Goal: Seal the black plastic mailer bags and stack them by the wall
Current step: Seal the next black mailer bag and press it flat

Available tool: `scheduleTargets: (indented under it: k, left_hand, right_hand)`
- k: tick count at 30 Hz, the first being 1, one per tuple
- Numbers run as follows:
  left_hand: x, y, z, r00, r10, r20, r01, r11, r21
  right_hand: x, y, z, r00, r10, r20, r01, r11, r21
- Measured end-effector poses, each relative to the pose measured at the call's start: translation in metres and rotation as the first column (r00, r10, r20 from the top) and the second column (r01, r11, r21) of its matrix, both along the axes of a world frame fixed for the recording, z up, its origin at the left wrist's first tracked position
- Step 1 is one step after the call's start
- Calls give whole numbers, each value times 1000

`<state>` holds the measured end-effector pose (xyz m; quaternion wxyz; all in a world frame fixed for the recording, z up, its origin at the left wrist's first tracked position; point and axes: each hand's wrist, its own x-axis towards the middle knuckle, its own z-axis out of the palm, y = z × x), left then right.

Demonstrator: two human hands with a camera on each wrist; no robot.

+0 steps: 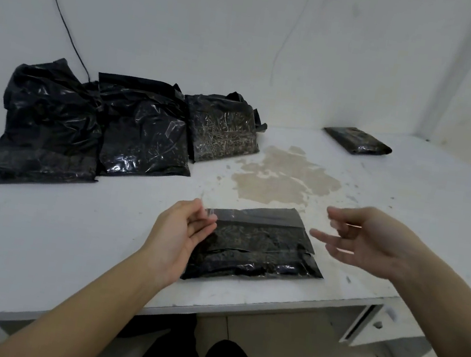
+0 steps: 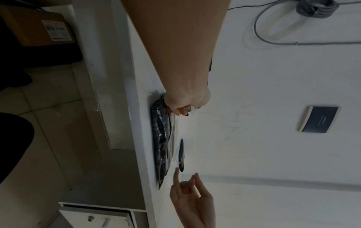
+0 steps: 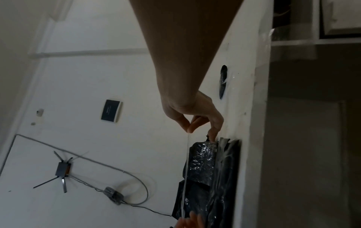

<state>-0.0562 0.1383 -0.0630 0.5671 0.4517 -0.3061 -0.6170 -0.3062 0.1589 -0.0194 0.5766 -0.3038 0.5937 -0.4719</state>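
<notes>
Black plastic mailer bag (image 1: 258,244), lying flat near the front edge of the white worktop (image 1: 67,229), its flap (image 1: 265,215) folded open toward the wall and not yet pressed down. Three larger bags (image 1: 143,134) leaned against the wall at the far left; one small bag (image 1: 357,141) lay well apart at the far right. The left hand (image 1: 180,231) pinched one end of a clear release strip (image 3: 185,169) between thumb and fingertips at the flap's left corner. In the right wrist view the right hand (image 1: 365,243) pinched the other end between thumb and forefinger, its remaining fingers spread loose; the strip ran taut between the two hands.

Probable faults, judged from this position: the exposed adhesive could catch a crease if the flap fell unevenly, leaving a gap in the seal; the thin, static-prone strip could cling to the fingers or drop back onto the glue; the filled bag, unweighted by either hand, could slide toward the worktop edge when the flap was pressed.
</notes>
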Motion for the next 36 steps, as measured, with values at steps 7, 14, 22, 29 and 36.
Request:
scheduleTargets:
  k: [7, 14, 22, 29, 36]
  left_hand:
    - [0, 2, 1, 1000, 0, 20, 0, 1000, -7]
    - [18, 9, 5, 970, -33, 241, 39, 999, -20]
    - [31, 26, -1, 786, -40, 617, 73, 997, -28]
    - [32, 30, -2, 699, -31, 714, 70, 997, -26]
    - [29, 35, -4, 430, 22, 903, 111, 991, -78]
  right_hand:
    - [-1, 0, -18, 998, 49, -48, -47, 998, 44]
    - [3, -4, -17, 975, 99, -200, -92, 995, 40]
    - [5, -8, -15, 917, 155, -367, -129, 987, 94]
    - [9, -7, -18, 877, 150, -456, -132, 989, 72]
    - [20, -4, -31, 737, 54, -673, -105, 994, -36]
